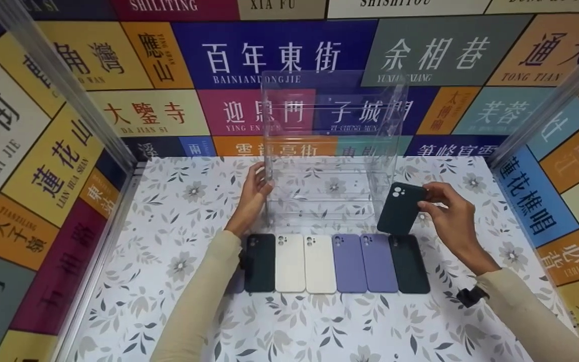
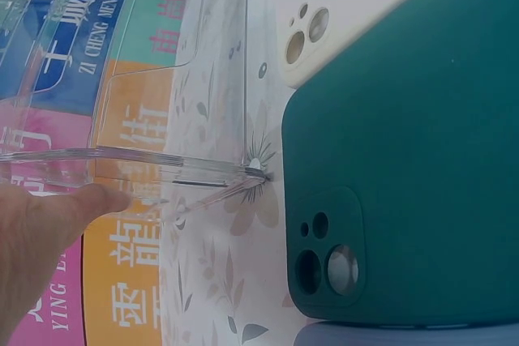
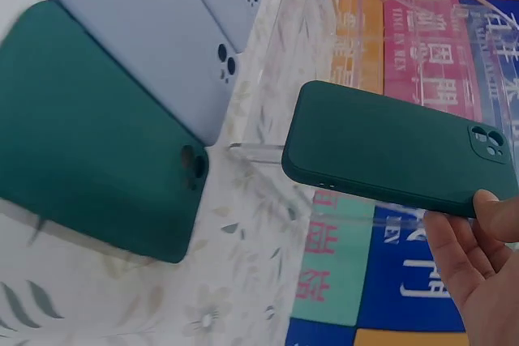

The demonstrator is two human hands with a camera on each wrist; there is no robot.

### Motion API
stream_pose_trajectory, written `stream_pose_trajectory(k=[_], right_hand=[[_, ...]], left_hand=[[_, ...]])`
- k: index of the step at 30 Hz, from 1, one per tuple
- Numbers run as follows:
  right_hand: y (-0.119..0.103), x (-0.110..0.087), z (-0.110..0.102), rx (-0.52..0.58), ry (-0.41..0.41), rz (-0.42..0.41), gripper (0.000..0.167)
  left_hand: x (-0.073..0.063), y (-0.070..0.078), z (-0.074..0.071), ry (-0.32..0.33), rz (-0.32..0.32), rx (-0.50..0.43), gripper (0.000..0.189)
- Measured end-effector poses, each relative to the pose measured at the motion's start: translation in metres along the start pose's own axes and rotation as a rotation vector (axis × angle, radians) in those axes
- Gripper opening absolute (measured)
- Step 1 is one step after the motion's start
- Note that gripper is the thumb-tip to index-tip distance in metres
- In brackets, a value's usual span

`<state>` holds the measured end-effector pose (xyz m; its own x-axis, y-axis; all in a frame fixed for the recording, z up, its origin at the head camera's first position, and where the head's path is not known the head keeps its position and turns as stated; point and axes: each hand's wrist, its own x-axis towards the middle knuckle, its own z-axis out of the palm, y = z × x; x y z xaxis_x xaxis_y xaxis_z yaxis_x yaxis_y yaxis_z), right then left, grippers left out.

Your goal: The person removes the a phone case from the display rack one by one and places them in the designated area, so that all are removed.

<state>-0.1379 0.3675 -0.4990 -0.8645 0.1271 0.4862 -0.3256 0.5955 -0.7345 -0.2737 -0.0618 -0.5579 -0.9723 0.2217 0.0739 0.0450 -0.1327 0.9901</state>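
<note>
A dark green phone case (image 1: 401, 208) is pinched at its right edge between the thumb and fingers of my right hand (image 1: 448, 206). It is tilted, in front of the right side of a clear plastic rack (image 1: 329, 201) with several tiers. My left hand (image 1: 252, 198) holds the rack's left edge; in the left wrist view the thumb (image 2: 101, 198) lies against the clear wall. Before the rack lies a row of phone cases: a dark green one (image 1: 260, 264) at left, two cream ones (image 1: 305, 264), two purple ones (image 1: 365, 264), another dark green one (image 1: 410, 264). The left arm partly hides one more purple case (image 1: 235, 284).
A white tabletop (image 1: 289, 327) with a leaf and flower print carries everything. Colourful panels with street names (image 1: 269, 55) stand behind and on both sides. Clear corner posts (image 1: 83, 95) rise at the left and right.
</note>
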Motion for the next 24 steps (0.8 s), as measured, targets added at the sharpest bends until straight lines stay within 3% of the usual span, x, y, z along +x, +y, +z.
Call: stream_pose_trajectory(k=[9,15,24], right_hand=[[0.026,-0.02,-0.02,0.029,0.03,0.123,0.041],[0.037,-0.029,-0.033,-0.043,0.037,0.168,0.042],[0.058,-0.038,-0.06,-0.11,-0.067,0.228,0.041]], left_hand=[[0.0,0.001,0.002,-0.004,-0.003,-0.002,0.063],[0.0,-0.001,0.0,-0.007,0.0,-0.009,0.064],[0.001,-0.002,-0.002,-0.019,0.027,-0.014,0.061]])
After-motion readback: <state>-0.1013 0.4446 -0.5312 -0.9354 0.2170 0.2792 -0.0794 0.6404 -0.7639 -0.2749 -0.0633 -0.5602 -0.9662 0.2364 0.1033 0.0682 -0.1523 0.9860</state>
